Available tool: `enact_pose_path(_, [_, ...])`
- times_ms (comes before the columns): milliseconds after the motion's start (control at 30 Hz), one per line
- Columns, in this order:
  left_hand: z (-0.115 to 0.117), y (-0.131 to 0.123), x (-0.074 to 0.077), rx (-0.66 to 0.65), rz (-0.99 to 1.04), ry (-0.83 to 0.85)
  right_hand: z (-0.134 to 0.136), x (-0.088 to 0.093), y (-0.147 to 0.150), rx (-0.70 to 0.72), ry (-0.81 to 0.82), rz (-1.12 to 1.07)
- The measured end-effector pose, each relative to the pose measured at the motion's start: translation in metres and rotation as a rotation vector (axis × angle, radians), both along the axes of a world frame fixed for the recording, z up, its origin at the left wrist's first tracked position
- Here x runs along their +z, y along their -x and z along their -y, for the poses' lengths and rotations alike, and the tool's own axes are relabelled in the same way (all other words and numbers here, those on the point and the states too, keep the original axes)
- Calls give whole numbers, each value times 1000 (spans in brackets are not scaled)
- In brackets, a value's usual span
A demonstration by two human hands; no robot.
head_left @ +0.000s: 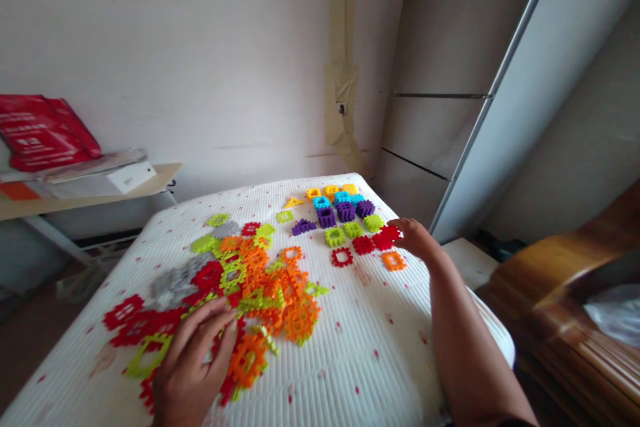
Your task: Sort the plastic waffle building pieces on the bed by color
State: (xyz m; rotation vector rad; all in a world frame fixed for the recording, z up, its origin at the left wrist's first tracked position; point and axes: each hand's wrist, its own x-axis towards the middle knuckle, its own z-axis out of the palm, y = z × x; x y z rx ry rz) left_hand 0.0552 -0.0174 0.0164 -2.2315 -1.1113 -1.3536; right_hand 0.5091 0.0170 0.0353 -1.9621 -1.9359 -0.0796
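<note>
Head view, I read the white mattress (345, 353) as a clock, left hand (187, 363) curled at eight, thumb near fingertips, over a jumbled toothed-piece pile (267, 287), right hand (414, 237) at two, fingers against red pieces (384, 239), whether either gripped I couldn't tell.

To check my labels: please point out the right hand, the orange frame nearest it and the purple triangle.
Right hand (414, 236): head view, back of the hand.
Orange frame (395, 267): head view, its near bar.
Purple triangle (303, 227): head view, its middle.

Plastic tiles (257, 283) — ribbed cloth cover (345, 360)
</note>
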Motion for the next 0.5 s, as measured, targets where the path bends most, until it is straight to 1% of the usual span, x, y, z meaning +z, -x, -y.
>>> enact_pose_path(100, [-1, 0, -2, 6, 7, 3, -4, -6, 2, -5, 46, 5])
enact_pose_path(267, [-2, -2, -2, -12, -2, 4, -8, -8, 8, 7, 99, 6])
enact_pose_path(500, [-4, -2, -3, -26, 5, -2, -12, -12, 10, -46, 150, -23])
